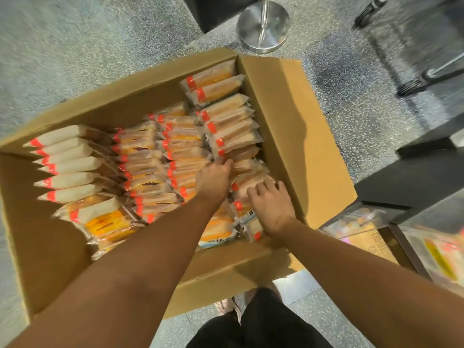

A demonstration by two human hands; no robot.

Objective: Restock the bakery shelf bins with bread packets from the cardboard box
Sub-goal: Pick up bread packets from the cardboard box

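Observation:
An open cardboard box [296,126] sits on the floor below me, packed with rows of clear bread packets [150,156] that have red-orange bands. Both my arms reach down into its right side. My left hand [213,180] is curled, fingertips dug in between packets of the right-hand row [233,124]. My right hand [272,204] lies beside it, fingers bent over the packets at the near end of that row. Neither hand has lifted a packet clear of the stack.
A chrome stanchion base [263,26] stands on the speckled floor beyond the box. At the right are dark shelf units [414,179] with clear bins [437,247] holding packaged goods. My dark trousers [258,322] show at the bottom edge.

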